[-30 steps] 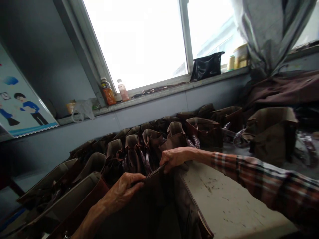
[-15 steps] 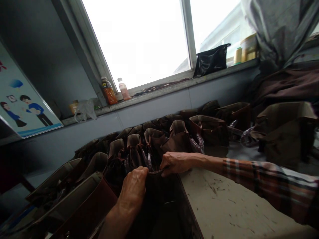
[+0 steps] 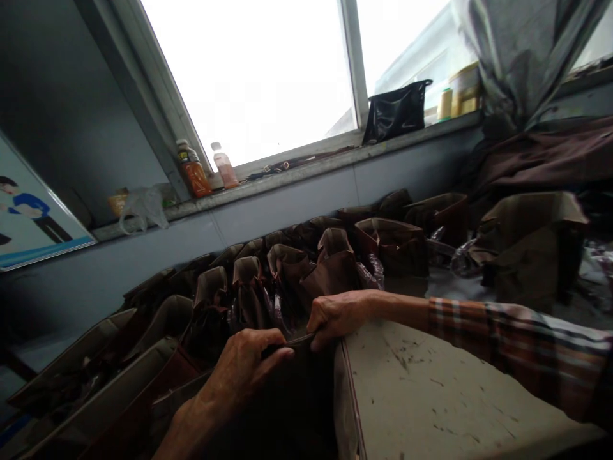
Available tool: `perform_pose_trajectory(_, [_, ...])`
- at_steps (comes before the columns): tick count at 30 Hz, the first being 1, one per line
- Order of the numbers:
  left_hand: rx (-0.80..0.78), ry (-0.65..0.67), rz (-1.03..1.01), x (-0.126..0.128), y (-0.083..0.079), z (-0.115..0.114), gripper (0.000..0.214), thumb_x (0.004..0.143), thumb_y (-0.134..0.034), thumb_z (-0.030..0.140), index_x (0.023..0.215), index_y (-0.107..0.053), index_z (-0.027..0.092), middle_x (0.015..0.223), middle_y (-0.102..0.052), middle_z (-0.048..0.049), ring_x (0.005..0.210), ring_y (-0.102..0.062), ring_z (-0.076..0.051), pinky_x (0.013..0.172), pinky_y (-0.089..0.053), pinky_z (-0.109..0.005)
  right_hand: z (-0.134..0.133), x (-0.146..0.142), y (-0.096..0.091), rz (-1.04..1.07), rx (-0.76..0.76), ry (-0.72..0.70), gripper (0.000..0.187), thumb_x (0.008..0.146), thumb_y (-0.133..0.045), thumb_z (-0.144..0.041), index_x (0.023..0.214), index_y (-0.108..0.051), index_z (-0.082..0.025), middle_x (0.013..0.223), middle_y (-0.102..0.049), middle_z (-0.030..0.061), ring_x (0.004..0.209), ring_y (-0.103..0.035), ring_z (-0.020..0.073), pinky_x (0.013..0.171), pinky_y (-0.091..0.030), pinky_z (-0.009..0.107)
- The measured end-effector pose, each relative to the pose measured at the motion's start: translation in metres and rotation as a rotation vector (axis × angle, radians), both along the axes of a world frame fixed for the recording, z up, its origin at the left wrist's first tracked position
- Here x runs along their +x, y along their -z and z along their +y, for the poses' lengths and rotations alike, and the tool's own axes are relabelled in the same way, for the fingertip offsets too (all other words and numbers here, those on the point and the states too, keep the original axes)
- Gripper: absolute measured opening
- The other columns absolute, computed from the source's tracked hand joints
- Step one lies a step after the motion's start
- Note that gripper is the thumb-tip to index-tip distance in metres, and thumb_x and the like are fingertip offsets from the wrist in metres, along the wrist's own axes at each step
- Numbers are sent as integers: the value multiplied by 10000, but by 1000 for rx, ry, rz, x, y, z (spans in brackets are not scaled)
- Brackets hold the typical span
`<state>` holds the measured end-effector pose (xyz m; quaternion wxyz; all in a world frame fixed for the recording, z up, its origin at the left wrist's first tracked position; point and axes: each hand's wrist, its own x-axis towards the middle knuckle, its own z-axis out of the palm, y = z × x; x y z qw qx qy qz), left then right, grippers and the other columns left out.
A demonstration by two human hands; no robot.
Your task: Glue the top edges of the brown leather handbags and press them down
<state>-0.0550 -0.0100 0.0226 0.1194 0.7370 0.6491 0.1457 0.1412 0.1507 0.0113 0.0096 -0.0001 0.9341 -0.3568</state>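
Hands: left hand and right hand closed, both pinching the top edge of a dark brown bag.
Bag: beside the bench corner.
Nearby: brown bags crowded in a row.
Label: orange-labelled bottle on the windowsill, writing unreadable.

Daylight blows out a white-framed window set in a pale blue wall. Its concrete sill carries two plastic bottles and a black bag. A grey curtain hangs bunched at the right, and a cartoon poster sits tilted at the left.
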Motion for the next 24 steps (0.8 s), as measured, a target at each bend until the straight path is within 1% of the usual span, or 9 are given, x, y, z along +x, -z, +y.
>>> perform_pose_trajectory(3, [8,-107,157,5,1,-2,309,1008,-566,400,859,-728,184,803,-733,-16,805,-704,-200,697,-371,-278,-1,-2,2,10,-28,1,544,945,-673,-534,578,-458,-194,516,-360,-99,512,-320,74,502,-263,260])
perform_pose_trajectory(6, [2,-153,231,8,-1,-4,283,1021,-592,382,851,-722,196,824,-748,-13,839,-721,-207,699,-361,-274,-2,-6,2,22,-29,4,516,947,-686,-446,568,-446,-191,529,-339,-100,512,-306,71,501,-249,261])
perform_pose_trajectory(10, [27,-111,244,8,0,-6,277,1045,-576,374,872,-712,207,891,-771,-16,898,-739,-220,716,-370,-274,-5,-8,1,45,-4,20,485,941,-699,-345,561,-440,-189,517,-298,-106,501,-267,70,503,-232,267])
perform_pose_trajectory(14, [6,-105,252,13,0,-8,282,1054,-562,374,879,-706,206,931,-778,-33,927,-744,-235,721,-379,-285,-16,-6,-3,83,12,22,305,931,-664,-204,663,-522,-176,589,-407,-90,535,-348,75,537,-282,250])
perform_pose_trajectory(16, [-2,-110,258,17,0,-8,286,1057,-550,355,870,-705,204,920,-776,-41,914,-745,-236,721,-379,-295,-22,-5,-6,114,29,26,250,887,-655,-110,678,-532,-171,609,-399,-88,565,-358,77,558,-287,246])
perform_pose_trajectory(18, [30,-102,263,20,1,-9,297,1058,-534,344,861,-709,206,898,-771,-47,882,-742,-237,715,-379,-307,-26,-4,-9,141,46,32,261,856,-641,-55,653,-519,-166,603,-368,-89,579,-348,78,568,-278,247])
perform_pose_trajectory(21, [104,-85,267,24,3,-10,324,1059,-505,340,852,-716,207,891,-768,-58,868,-736,-248,717,-386,-323,-28,-3,-11,164,62,40,230,861,-625,-54,668,-551,-154,620,-407,-80,599,-383,80,581,-294,237])
perform_pose_trajectory(24, [117,-77,281,27,2,-10,322,1054,-502,326,846,-716,204,906,-771,-64,890,-736,-259,724,-387,-331,-28,-4,-11,167,79,38,260,904,-665,-177,668,-557,-157,614,-421,-77,590,-381,81,565,-297,235])
